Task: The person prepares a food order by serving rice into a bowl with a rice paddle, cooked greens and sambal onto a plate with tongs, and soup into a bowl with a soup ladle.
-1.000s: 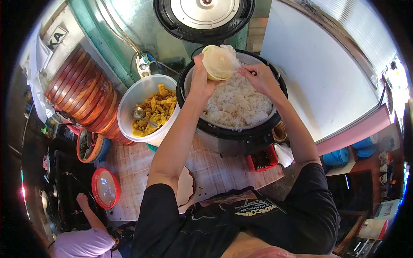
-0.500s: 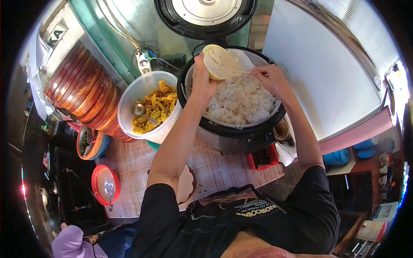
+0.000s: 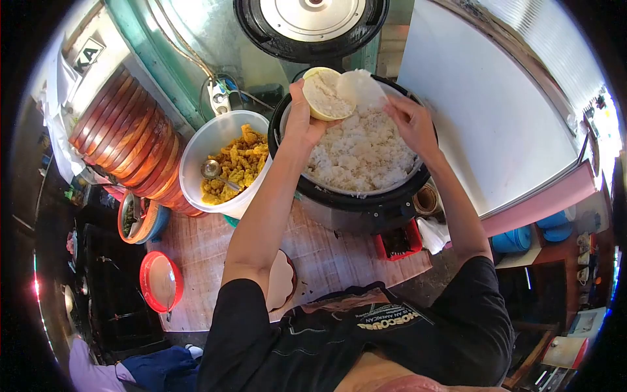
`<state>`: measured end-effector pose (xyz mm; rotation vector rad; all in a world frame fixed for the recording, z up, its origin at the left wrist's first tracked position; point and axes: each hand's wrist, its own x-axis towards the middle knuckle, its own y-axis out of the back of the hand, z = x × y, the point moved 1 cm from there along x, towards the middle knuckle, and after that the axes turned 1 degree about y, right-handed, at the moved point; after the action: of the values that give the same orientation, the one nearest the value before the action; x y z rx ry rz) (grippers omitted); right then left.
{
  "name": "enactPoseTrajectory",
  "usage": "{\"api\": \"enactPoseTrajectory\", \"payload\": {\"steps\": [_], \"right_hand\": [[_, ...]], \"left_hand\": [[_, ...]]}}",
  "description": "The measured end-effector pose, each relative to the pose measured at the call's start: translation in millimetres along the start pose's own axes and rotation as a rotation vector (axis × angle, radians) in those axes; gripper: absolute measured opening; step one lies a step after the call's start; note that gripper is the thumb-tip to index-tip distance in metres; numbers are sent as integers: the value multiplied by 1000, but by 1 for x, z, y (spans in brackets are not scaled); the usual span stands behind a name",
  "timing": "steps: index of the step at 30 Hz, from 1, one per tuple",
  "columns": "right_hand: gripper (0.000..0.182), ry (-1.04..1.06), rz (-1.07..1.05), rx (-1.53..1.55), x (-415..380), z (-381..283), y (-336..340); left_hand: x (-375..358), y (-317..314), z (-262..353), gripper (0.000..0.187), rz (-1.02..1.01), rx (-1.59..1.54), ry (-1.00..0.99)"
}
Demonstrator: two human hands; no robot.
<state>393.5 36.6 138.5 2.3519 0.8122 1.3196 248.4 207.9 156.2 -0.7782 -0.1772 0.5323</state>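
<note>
My left hand (image 3: 305, 124) grips a small yellow bowl (image 3: 326, 118) tilted over the open rice cooker (image 3: 356, 214), with rice inside the bowl. In my right hand (image 3: 413, 124) is a white, translucent rice paddle (image 3: 363, 89), its blade beside the bowl's right rim. Below both hands, cooked rice (image 3: 362, 157) fills much of the cooker pot. The cooker's lid (image 3: 313, 26) stands raised at the back.
Left of the cooker, a white tub (image 3: 191, 166) holds yellow fried pieces and a metal ladle (image 3: 211, 169). Stacked brown wooden-looking containers (image 3: 127, 137) lean farther left. A red bowl (image 3: 145, 282) sits near the table's left edge. Another person's clothing (image 3: 160, 369) shows at lower left.
The paddle has swung upward, and its blade now stands raised at the bowl's right side. The bowl has shifted slightly left. At lower left, the other person has moved.
</note>
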Motion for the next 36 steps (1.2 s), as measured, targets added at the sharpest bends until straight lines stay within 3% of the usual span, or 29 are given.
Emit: {"api": "enactPoseTrajectory", "payload": {"steps": [3,6,9,12,15,18,21,28,31,34,36], "right_hand": [[30,-103,-38,134,-9,-6,-6],[29,-228,-204,333,-15,-3,-8],[29,-193,-199,228,-15,-5,-2],[29,-2,-177,46,-3,0,24],[28,-79,-119,29,9,4,33],[27,-137,-321,207,13,17,11],[27,-199,-319,227,20,34,-6],[28,-89,-150,121,38,20,-6],[30,-124,-55,103,36,2,1],[30,-149,57,82,40,3,17],[29,-118,-31,-53,39,10,21]], "left_hand": [[4,-1,-6,59,4,37,-19],[8,0,-10,57,-3,79,-22],[16,3,-13,56,8,103,-51],[21,11,-12,55,10,128,-105],[22,11,-11,54,-13,152,-125],[16,-1,-8,52,-60,149,-74],[9,-1,-9,50,-98,178,2],[-1,5,-9,54,-116,162,24],[-19,-9,-2,65,-55,129,12],[-38,1,5,71,-114,30,-80],[-69,10,13,72,-186,-139,-94]]}}
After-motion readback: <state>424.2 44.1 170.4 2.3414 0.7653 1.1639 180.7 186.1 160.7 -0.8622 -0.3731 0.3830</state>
